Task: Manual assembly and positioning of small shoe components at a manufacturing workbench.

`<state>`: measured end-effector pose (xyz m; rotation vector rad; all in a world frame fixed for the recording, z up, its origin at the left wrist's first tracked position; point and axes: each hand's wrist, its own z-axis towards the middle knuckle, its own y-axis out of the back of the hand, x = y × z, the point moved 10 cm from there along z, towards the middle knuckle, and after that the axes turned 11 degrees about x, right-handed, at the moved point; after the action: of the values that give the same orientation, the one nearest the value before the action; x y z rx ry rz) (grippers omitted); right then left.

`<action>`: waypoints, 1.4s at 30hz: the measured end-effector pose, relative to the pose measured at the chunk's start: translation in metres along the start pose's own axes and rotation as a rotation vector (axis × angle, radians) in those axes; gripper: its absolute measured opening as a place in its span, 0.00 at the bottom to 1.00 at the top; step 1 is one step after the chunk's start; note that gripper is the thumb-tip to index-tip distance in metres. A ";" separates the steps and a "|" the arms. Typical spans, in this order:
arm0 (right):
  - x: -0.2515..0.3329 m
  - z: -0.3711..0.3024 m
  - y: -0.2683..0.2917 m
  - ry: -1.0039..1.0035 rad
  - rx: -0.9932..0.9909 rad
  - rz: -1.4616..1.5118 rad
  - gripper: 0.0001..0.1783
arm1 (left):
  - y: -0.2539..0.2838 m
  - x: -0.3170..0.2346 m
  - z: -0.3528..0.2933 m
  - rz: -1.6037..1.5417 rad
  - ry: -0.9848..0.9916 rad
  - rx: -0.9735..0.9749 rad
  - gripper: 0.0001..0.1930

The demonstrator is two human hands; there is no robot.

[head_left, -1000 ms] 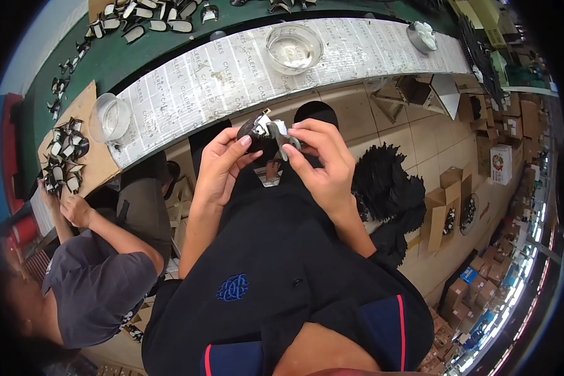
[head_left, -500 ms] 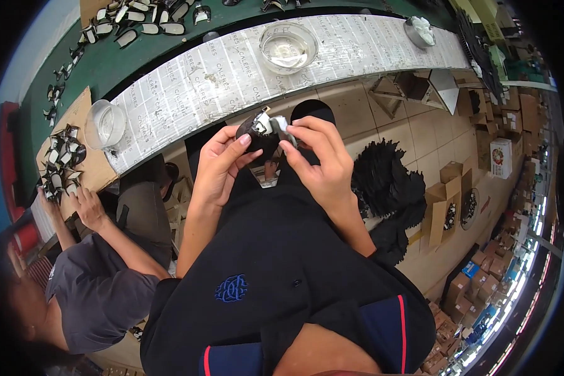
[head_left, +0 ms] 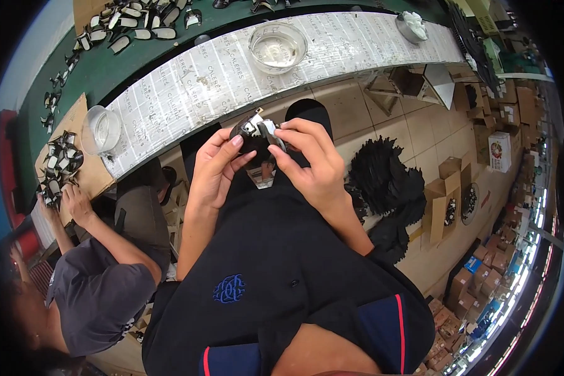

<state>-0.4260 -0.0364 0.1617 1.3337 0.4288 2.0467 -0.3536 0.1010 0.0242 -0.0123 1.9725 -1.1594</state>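
Observation:
In front of my chest I hold a small glossy black shoe upper [head_left: 239, 130] with a pale lining and a metal buckle-like fitting. My left hand [head_left: 212, 164] is closed around its left side, thumb on top. The thumb and fingers of my right hand [head_left: 314, 160] pinch a dark flap [head_left: 269, 134] at its right side; something whitish shows beside those fingertips, and I cannot make out whether it is lining or a wad. Both hands are near the bench's front edge, above my lap.
On the pale paper-covered bench [head_left: 200, 94] stand a clear bowl [head_left: 252, 56], another clear tub [head_left: 86, 139] and a bowl of white wads [head_left: 413, 28]. A co-worker [head_left: 103, 285] handles similar pieces at left. Black strips [head_left: 385, 182] and an open carton [head_left: 440, 210] lie at right.
The black upper and both my hands have shifted slightly left in view. My right fingertips have come closer in against the piece. The co-worker's nearer hand has moved a little left.

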 end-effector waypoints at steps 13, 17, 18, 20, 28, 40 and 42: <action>-0.017 -0.005 0.033 -0.140 -0.144 0.005 0.15 | 0.000 0.003 -0.001 0.013 0.007 0.007 0.11; -0.008 -0.001 0.024 -0.100 -0.078 0.132 0.14 | -0.005 0.001 -0.002 0.050 0.003 0.000 0.13; -0.003 0.001 0.020 -0.070 -0.048 0.118 0.14 | -0.006 0.000 -0.002 0.074 -0.005 0.013 0.13; -0.001 0.003 0.014 -0.039 -0.019 0.106 0.14 | -0.007 0.001 -0.002 0.069 -0.001 0.014 0.13; -0.013 0.001 0.000 -0.155 0.045 0.329 0.13 | -0.008 0.004 -0.002 0.057 0.002 0.010 0.13; -0.071 -0.012 0.018 -0.284 -0.120 0.757 0.10 | 0.009 0.000 0.005 0.122 -0.003 -0.077 0.13; -0.099 -0.030 0.006 -0.363 -0.105 0.812 0.09 | 0.016 -0.036 0.006 0.283 -0.238 -0.194 0.14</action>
<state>-0.4277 -0.1054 0.0842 1.9695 -0.4555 2.2969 -0.3199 0.1196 0.0348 0.0267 1.7991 -0.7467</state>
